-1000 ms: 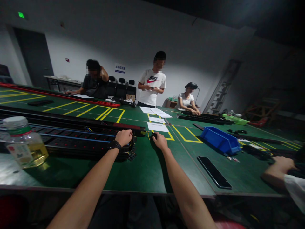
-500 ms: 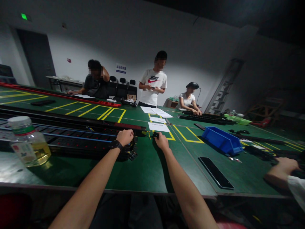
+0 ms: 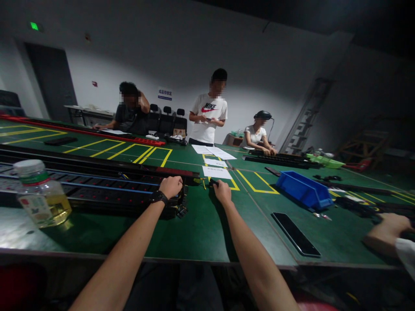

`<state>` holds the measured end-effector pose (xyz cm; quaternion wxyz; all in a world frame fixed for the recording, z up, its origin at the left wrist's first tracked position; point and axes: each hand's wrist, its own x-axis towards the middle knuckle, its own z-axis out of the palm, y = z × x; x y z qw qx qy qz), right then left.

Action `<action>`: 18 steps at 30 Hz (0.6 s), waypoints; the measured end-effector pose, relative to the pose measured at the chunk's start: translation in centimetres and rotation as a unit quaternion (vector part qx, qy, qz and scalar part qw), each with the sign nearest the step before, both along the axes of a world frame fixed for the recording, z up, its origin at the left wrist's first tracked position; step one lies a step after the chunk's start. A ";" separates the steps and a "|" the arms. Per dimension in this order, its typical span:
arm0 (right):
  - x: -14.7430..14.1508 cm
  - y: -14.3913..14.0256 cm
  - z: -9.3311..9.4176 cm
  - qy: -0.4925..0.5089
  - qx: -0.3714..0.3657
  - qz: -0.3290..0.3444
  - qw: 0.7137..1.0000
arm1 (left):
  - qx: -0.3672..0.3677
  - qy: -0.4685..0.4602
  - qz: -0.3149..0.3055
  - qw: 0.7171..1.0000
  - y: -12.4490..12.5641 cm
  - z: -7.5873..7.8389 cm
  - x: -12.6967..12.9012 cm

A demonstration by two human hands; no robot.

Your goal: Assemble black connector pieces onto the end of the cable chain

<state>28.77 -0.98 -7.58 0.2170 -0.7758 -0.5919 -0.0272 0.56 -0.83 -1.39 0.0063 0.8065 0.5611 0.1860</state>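
– While the left hand [image 3: 170, 187] is seen at the centre of the frame, can its state be told?

– Its fingers are curled over the right end of the rail [image 3: 108, 200], but whether it is firmly gripped cannot be told.

– And where is the rail placed?

– It is laid on the table [image 3: 204, 242], extended from the left edge of the frame to the centre, and its surface is dotted with red.

– What is held by the right hand [image 3: 222, 192]?

– A black piece [image 3: 213, 183] is pinched in its fingers, just right of centre, and is partly hidden. Between the hands, yellow wires [image 3: 204, 182] are seen.

– What else is set nearby?

– A bottle [image 3: 42, 194] is stood before the rail, at the left of the frame. Papers [image 3: 216, 172] are laid above the right hand, a bin [image 3: 303, 190] is placed at the right, and a phone [image 3: 295, 233] is laid below it.
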 end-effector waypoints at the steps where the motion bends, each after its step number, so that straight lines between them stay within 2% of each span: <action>1: 0.0 0.0 0.0 -0.001 -0.001 -0.002 1.000 | 0.000 -0.001 0.000 1.000 0.0 0.0 0.0; 9: 0.5 0.6 -0.9 0.014 0.025 0.010 1.000 | -0.004 -0.005 0.002 1.000 0.0 -0.1 0.0; 14: 0.6 1.9 -1.5 0.090 0.057 0.032 0.994 | 0.001 -0.005 -0.002 1.000 0.0 -0.2 0.0; 18: 0.2 3.4 -1.4 0.179 0.066 0.007 0.982 | 0.003 0.000 0.005 1.000 0.0 -0.4 0.0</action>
